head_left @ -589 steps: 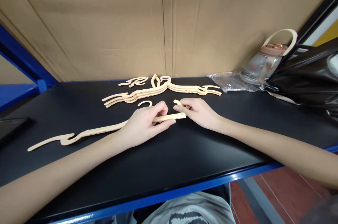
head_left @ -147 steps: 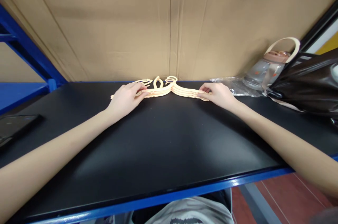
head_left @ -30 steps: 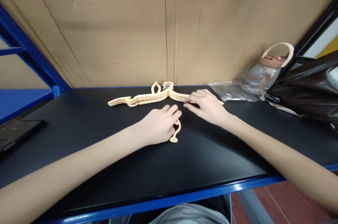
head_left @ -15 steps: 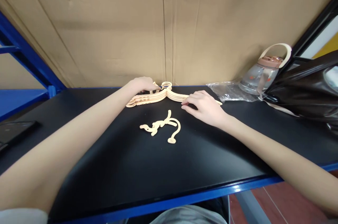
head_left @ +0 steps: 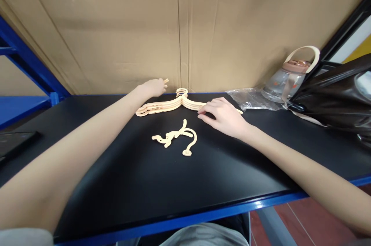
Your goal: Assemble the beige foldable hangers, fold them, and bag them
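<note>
Hanger stack (head_left: pixel 165 106): near the back of the black table (head_left: pixel 150 184); long axis left to right, top hooks (head_left: pixel 181 91) toward the cardboard (head_left: pixel 116 26).
Loose hook pieces (head_left: pixel 174 135): tangled pile in front of the stack; long axis roughly crosswise, one flat foot toward the near edge.
Left hand (head_left: pixel 155 87): closed on pale pieces (head_left: pixel 166 81), tips jutting right.
Right hand (head_left: pixel 222 117): thumb and fingers apart at the stack's right arm; contact cannot be told.
Change, last half-second: left hand raised, pale pieces lifted from behind the stack.

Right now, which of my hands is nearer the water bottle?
Right. Your right hand is left of the water bottle, nearer you; your left hand is much farther left, near the cardboard.
</note>
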Demonstrator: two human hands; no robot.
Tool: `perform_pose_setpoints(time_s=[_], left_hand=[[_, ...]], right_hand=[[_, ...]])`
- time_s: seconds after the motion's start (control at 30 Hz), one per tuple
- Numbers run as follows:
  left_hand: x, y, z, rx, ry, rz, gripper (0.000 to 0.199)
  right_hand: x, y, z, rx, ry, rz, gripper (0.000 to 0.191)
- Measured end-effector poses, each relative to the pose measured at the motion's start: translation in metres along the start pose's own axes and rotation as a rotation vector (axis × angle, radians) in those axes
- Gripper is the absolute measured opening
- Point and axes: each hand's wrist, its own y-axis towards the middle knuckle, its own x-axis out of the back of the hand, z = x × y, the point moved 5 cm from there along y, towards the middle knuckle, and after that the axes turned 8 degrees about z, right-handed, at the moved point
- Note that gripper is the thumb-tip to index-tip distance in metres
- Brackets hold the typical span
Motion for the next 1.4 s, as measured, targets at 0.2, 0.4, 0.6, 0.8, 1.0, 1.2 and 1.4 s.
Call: perform_pose_setpoints(time_s=[0.2,0.4,0.6,0.8,1.0,1.2,1.4], left_hand=[[0.025,-0.072,-0.014,-0.019,0.096,-0.335,0.039],[-0.028,-0.137,-0.053,-0.483,0.128,-0.214,0.031],[-0.055,-0.127,-0.027,-0.536,-0.137,-0.156,0.023],[-0.065,-0.116,-0.011,-0.419,-0.714,-0.079,0.046],[-0.067,-0.129,-0.023,-0.397,-0.751,-0.105,0.054],[-0.073,-0.149,-0.047,-0.570,-0.293,-0.077,0.075],[-0.075,-0.149,-0.051,-0.604,-0.179,-0.128,0.048]], right_hand=[[0.000,0.001,0.001,0.008,0.001,0.008,0.019],[-0.002,0.001,0.001,0.019,0.004,0.016,0.019],[-0.002,0.001,0.006,0.047,-0.001,0.034,0.020],[-0.008,-0.001,0.014,0.090,0.037,0.071,0.021],[-0.012,-0.004,0.022,0.179,0.120,0.125,0.032],[-0.015,-0.010,0.036,0.283,0.163,0.228,0.060],[-0.023,-0.008,0.033,0.230,0.184,0.261,0.051]])
